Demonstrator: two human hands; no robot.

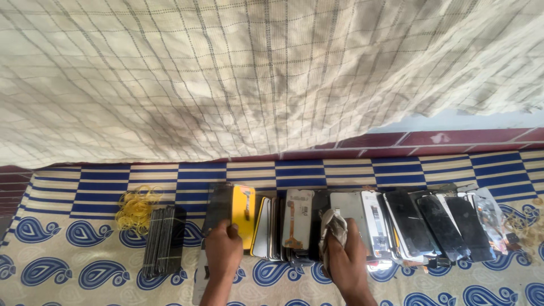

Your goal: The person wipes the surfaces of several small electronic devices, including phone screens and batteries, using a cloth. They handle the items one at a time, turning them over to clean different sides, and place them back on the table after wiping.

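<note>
The left hand (222, 247) pinches the near edge of a dark glossy phone screen panel (218, 208) beside a yellow-backed one (243, 208). The right hand (345, 258) is closed around a crumpled grey cloth (334, 226) over the row of flat glass panels (408, 224) on the blue paisley mat (68, 266). One banded stack (163, 241) looks finished, rubber bands (136, 207) beside it; most panels appear still unsorted.

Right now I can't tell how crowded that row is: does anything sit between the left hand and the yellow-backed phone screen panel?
Nothing visible does. The left hand already touches the yellow-backed panel. The right hand holds a cloth further along the row.
</note>
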